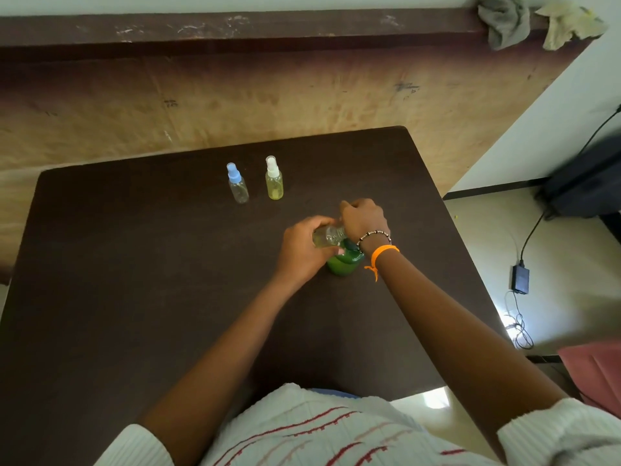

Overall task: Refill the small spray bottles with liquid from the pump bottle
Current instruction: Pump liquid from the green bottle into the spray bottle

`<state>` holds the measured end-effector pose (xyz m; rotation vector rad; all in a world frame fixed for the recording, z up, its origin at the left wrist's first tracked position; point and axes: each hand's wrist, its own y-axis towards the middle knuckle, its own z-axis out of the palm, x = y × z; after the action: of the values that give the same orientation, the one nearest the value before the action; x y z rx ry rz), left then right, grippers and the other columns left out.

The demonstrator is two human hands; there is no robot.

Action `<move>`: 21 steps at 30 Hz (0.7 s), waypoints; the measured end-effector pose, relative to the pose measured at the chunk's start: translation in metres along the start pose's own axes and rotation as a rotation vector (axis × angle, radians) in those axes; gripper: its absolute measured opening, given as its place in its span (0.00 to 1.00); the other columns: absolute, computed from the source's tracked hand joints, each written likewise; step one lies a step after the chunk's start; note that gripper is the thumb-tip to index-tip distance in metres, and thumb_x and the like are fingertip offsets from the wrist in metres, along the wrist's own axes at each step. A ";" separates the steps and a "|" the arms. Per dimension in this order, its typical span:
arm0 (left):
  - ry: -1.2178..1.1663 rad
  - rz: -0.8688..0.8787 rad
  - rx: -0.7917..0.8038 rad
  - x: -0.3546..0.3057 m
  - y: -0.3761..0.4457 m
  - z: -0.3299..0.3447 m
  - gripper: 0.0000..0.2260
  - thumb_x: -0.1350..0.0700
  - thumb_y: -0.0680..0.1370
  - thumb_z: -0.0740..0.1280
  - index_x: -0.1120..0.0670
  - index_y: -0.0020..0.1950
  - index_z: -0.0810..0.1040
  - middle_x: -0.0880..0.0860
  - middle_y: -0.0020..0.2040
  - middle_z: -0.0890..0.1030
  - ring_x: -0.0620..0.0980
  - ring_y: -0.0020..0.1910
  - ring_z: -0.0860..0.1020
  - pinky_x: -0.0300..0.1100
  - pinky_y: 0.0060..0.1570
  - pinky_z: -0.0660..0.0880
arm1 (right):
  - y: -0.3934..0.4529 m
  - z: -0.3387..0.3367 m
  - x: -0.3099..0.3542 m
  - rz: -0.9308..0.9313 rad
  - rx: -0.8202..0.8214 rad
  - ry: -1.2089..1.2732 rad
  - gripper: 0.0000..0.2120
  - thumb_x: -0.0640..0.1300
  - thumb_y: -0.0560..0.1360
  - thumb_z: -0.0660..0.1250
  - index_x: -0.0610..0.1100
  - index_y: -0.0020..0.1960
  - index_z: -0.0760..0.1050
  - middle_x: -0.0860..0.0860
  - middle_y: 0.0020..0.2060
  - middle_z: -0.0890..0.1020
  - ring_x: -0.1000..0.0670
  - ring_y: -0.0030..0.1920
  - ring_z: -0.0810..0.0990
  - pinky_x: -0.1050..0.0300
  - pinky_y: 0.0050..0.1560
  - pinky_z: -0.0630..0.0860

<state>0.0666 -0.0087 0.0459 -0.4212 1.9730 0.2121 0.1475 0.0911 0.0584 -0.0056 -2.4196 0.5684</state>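
A green pump bottle (344, 262) stands on the dark table (134, 280), mostly hidden under my hands. My left hand (300, 250) grips a small clear spray bottle (329, 235) without its cap, tilted on its side with its threaded neck toward the pump head. My right hand (364, 220) is curled over the top of the pump bottle; what its fingers hold is hidden. Farther back stand two capped small bottles: one clear with a blue cap (237, 183), one with yellowish liquid and a white cap (274, 179).
The table's right edge drops to a pale floor with a black power adapter (520, 279) and cables. A plywood panel (302, 95) rises behind the table. Two crumpled rags (507, 21) sit on the ledge at the top right.
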 end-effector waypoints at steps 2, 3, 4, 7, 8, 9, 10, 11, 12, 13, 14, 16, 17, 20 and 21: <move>-0.007 0.009 -0.002 -0.001 0.000 -0.001 0.20 0.62 0.62 0.77 0.54 0.53 0.80 0.46 0.47 0.80 0.43 0.47 0.78 0.28 0.45 0.71 | 0.002 -0.001 0.000 0.012 0.037 0.007 0.16 0.51 0.75 0.59 0.40 0.49 0.78 0.39 0.55 0.80 0.37 0.53 0.78 0.52 0.49 0.71; -0.013 0.014 -0.005 -0.002 0.000 -0.002 0.20 0.62 0.63 0.77 0.54 0.53 0.80 0.46 0.46 0.80 0.43 0.46 0.78 0.27 0.44 0.70 | 0.004 -0.002 0.002 0.018 0.066 0.013 0.17 0.51 0.75 0.60 0.39 0.51 0.78 0.39 0.55 0.80 0.38 0.52 0.78 0.53 0.49 0.70; -0.019 0.019 -0.007 -0.004 0.000 -0.003 0.20 0.62 0.63 0.77 0.54 0.53 0.80 0.45 0.46 0.80 0.42 0.46 0.77 0.24 0.43 0.69 | 0.007 -0.003 0.003 0.020 0.105 0.014 0.18 0.50 0.75 0.60 0.38 0.53 0.79 0.39 0.55 0.80 0.40 0.50 0.77 0.53 0.48 0.69; -0.032 0.028 -0.002 -0.006 0.000 -0.004 0.19 0.63 0.63 0.77 0.53 0.53 0.81 0.45 0.46 0.80 0.40 0.44 0.77 0.23 0.42 0.68 | 0.011 -0.006 0.007 0.019 0.188 -0.007 0.16 0.49 0.75 0.61 0.39 0.53 0.79 0.41 0.49 0.78 0.42 0.47 0.74 0.54 0.46 0.68; -0.035 0.029 -0.002 -0.005 0.000 -0.004 0.19 0.63 0.63 0.77 0.53 0.53 0.81 0.45 0.46 0.80 0.41 0.44 0.77 0.23 0.43 0.69 | 0.011 -0.006 0.007 0.020 0.188 -0.002 0.15 0.49 0.75 0.61 0.40 0.52 0.79 0.42 0.48 0.77 0.42 0.47 0.74 0.54 0.46 0.68; -0.037 0.027 -0.002 -0.005 0.000 -0.004 0.19 0.63 0.63 0.77 0.53 0.53 0.81 0.45 0.46 0.80 0.41 0.45 0.77 0.24 0.43 0.69 | 0.011 -0.005 0.006 0.024 0.173 0.014 0.16 0.49 0.75 0.61 0.39 0.52 0.80 0.41 0.49 0.78 0.42 0.47 0.75 0.54 0.46 0.68; -0.035 0.021 0.000 -0.004 0.000 -0.004 0.20 0.62 0.63 0.77 0.53 0.53 0.81 0.45 0.46 0.80 0.42 0.45 0.77 0.26 0.44 0.70 | 0.011 -0.003 0.004 0.027 0.146 0.035 0.16 0.49 0.75 0.61 0.39 0.52 0.80 0.41 0.50 0.79 0.41 0.48 0.76 0.54 0.46 0.69; -0.028 0.018 0.002 -0.004 0.001 -0.003 0.20 0.62 0.63 0.77 0.53 0.53 0.80 0.45 0.46 0.80 0.42 0.46 0.78 0.27 0.44 0.70 | 0.010 -0.002 0.002 0.028 0.107 0.054 0.17 0.49 0.74 0.60 0.39 0.52 0.80 0.40 0.51 0.80 0.39 0.49 0.77 0.54 0.46 0.70; -0.020 0.014 0.004 -0.003 0.001 -0.003 0.19 0.62 0.63 0.77 0.53 0.53 0.80 0.45 0.46 0.80 0.42 0.46 0.78 0.28 0.44 0.71 | 0.008 0.000 0.001 0.025 0.071 0.064 0.17 0.49 0.74 0.60 0.39 0.51 0.80 0.40 0.52 0.81 0.39 0.50 0.78 0.54 0.47 0.70; -0.014 0.007 0.007 -0.002 0.001 -0.002 0.19 0.61 0.63 0.77 0.53 0.53 0.80 0.45 0.47 0.80 0.42 0.46 0.78 0.28 0.45 0.71 | 0.006 0.000 0.000 0.026 0.048 0.063 0.17 0.50 0.74 0.59 0.39 0.51 0.80 0.40 0.52 0.81 0.39 0.50 0.78 0.54 0.47 0.70; -0.013 0.001 0.008 -0.001 0.001 -0.001 0.19 0.61 0.63 0.77 0.53 0.53 0.80 0.45 0.47 0.80 0.42 0.46 0.78 0.29 0.45 0.71 | 0.006 0.001 -0.002 0.025 0.035 0.058 0.17 0.50 0.75 0.59 0.39 0.51 0.80 0.40 0.51 0.81 0.39 0.50 0.78 0.54 0.46 0.70; -0.011 0.000 0.009 0.000 0.001 -0.001 0.19 0.61 0.63 0.77 0.54 0.53 0.80 0.46 0.47 0.80 0.43 0.46 0.78 0.32 0.46 0.72 | 0.005 0.000 -0.001 0.014 0.034 0.057 0.17 0.50 0.75 0.59 0.39 0.50 0.80 0.40 0.51 0.81 0.39 0.50 0.78 0.54 0.46 0.70; -0.010 0.000 0.008 0.000 0.001 -0.001 0.20 0.61 0.63 0.77 0.54 0.53 0.80 0.46 0.47 0.81 0.43 0.46 0.78 0.33 0.46 0.72 | 0.005 0.000 -0.001 0.011 0.037 0.060 0.17 0.50 0.75 0.59 0.39 0.50 0.80 0.40 0.51 0.81 0.39 0.50 0.78 0.54 0.46 0.70; -0.025 0.000 0.013 0.000 0.001 -0.002 0.20 0.61 0.63 0.77 0.53 0.53 0.80 0.46 0.46 0.80 0.43 0.46 0.78 0.34 0.46 0.73 | 0.006 0.000 -0.002 0.012 0.051 0.056 0.18 0.50 0.75 0.59 0.39 0.52 0.80 0.41 0.51 0.81 0.39 0.51 0.78 0.53 0.48 0.72; -0.028 0.001 0.013 -0.001 0.000 -0.002 0.20 0.62 0.63 0.77 0.53 0.53 0.80 0.46 0.46 0.81 0.43 0.46 0.78 0.33 0.46 0.73 | 0.006 -0.001 -0.001 0.018 0.066 0.051 0.17 0.50 0.75 0.59 0.39 0.51 0.80 0.41 0.49 0.80 0.39 0.50 0.78 0.53 0.48 0.71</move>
<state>0.0647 -0.0089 0.0474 -0.4070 1.9462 0.2050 0.1479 0.0969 0.0566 -0.0136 -2.3520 0.6485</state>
